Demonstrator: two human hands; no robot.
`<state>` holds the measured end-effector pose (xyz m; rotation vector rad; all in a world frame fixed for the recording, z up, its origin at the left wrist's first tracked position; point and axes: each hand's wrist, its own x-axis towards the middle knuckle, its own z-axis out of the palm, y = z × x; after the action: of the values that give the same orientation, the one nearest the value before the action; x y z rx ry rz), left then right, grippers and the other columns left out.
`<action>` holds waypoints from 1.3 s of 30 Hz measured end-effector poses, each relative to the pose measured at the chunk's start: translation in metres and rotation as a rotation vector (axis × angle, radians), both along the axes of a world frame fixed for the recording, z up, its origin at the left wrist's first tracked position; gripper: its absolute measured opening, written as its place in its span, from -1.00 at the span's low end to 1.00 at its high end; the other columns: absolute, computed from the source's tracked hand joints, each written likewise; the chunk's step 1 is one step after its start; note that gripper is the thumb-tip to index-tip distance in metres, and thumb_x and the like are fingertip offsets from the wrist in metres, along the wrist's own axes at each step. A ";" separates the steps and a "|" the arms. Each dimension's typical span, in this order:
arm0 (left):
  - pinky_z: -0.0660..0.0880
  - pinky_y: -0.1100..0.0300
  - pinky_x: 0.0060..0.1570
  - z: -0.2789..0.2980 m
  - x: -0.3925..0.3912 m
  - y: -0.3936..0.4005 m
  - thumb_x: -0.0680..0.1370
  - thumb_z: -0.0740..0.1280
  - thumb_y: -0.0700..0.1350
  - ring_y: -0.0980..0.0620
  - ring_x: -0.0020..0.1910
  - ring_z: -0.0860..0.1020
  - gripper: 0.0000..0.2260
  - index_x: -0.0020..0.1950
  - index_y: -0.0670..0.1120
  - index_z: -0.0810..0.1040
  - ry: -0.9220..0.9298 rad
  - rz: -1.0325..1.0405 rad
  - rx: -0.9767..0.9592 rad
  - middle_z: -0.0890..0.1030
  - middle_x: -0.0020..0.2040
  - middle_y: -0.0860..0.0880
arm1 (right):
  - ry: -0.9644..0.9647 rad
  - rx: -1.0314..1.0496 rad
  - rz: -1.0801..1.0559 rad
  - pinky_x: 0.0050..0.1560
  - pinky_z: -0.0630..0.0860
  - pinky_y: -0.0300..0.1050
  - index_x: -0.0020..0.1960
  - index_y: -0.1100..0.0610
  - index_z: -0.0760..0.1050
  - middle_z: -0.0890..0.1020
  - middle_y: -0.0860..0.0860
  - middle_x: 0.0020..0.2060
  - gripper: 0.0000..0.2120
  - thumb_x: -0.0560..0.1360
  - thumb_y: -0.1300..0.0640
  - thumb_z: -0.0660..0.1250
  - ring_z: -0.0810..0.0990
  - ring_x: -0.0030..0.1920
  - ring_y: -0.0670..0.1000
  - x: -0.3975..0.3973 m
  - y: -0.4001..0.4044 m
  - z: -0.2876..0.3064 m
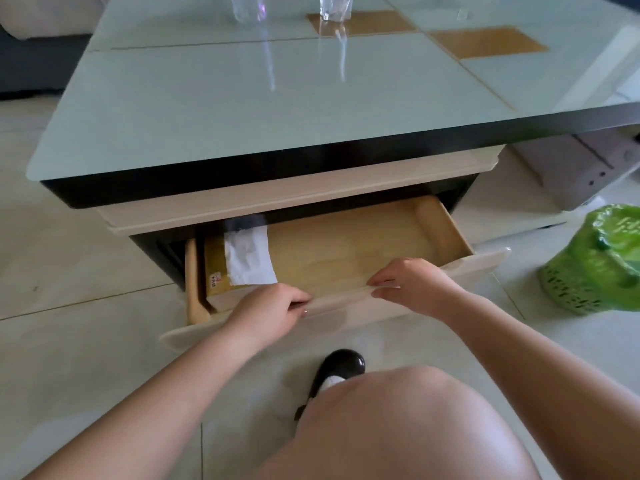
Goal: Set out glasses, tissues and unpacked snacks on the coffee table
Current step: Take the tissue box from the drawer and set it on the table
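Both hands, left hand (273,308) and right hand (412,282), pinch the drawer front's (478,263) top edge, exposing the tissue pack (249,259) in the drawer's left corner.

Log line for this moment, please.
drawer: open | left hand, right hand: grip on drawer front | tissue pack: inside | two glasses: on table
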<state>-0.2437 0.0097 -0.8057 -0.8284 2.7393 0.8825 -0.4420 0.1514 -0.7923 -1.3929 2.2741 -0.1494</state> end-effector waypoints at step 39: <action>0.47 -0.08 0.20 -0.056 0.036 -0.073 0.46 0.29 0.13 -0.07 0.21 0.50 -0.45 0.44 0.14 0.26 0.192 1.096 0.783 0.44 0.36 0.01 | -0.963 0.102 -0.532 0.19 0.53 0.04 0.32 0.04 0.42 0.62 0.02 0.12 -0.48 0.41 -0.06 0.41 0.60 0.10 0.05 0.077 -0.151 -0.089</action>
<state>-0.2074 -0.0636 -0.8618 -2.0577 1.5477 2.0451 -0.3654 0.0000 -0.8810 -0.4344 1.6981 -0.6918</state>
